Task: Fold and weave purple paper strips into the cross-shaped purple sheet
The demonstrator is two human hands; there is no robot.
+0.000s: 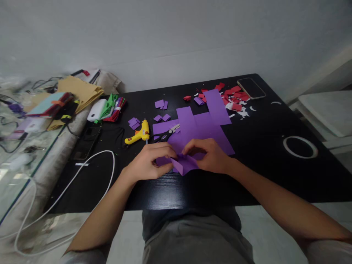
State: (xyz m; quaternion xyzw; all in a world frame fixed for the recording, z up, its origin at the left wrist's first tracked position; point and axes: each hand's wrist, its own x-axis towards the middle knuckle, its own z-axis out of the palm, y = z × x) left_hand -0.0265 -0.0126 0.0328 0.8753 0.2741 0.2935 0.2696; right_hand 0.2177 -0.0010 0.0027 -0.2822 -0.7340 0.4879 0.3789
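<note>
Near the front of the black table [275, 172], both my hands grip a folded purple paper piece [183, 164]. My left hand [150, 161] pinches its left side, fingers curled. Closed over its right side is my right hand [210, 156]. Just behind the hands lie larger purple paper sheets [203, 124], with black-handled scissors [167, 134] resting on them. A yellow glue gun [139, 135] lies to the left of the scissors.
Small purple squares [162, 110] and red paper scraps [233, 97] are scattered farther back. A phone [251, 88] lies at the far right corner, a white tape ring [300, 146] at right. Left: a white cable [90, 172], coloured paper stacks [112, 108], a dark phone [86, 143].
</note>
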